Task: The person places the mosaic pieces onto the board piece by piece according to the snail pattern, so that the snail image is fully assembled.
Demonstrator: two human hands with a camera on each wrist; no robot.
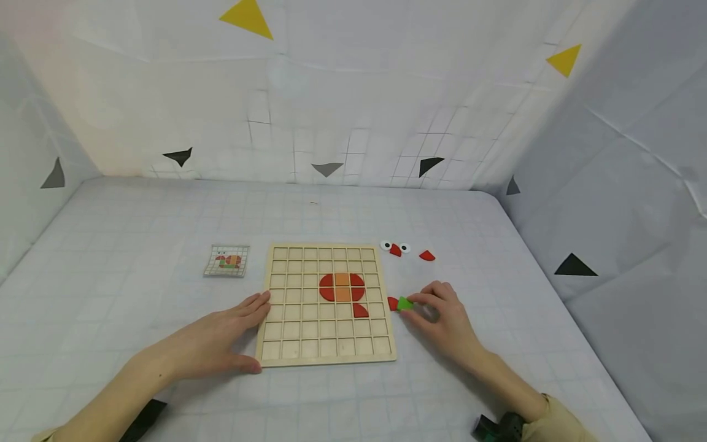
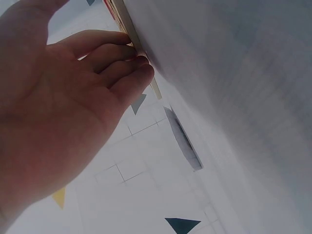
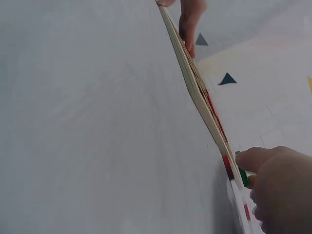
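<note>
A wooden grid board (image 1: 304, 347) lies flat on the table, with red quarter-circle pieces (image 1: 326, 280) and orange square pieces (image 1: 342, 294) set in its cells. Against the board's left edge rests my left hand (image 1: 212, 341), fingers fairly straight and thumb by the near corner. My right hand (image 1: 444, 319) pinches a green piece (image 1: 405, 304) between thumb and fingers, just right of the board. Beside it a loose red quarter piece (image 1: 393, 303) lies near the board's edge. In the right wrist view the green piece (image 3: 243, 176) shows edge-on at the fingertips.
Past the board's far right corner lie two round eye pieces (image 1: 386, 245), a red piece (image 1: 395, 250) between them and another red piece (image 1: 427, 255) farther right. A small picture card (image 1: 227, 261) with a gridded coloured figure lies left of the board.
</note>
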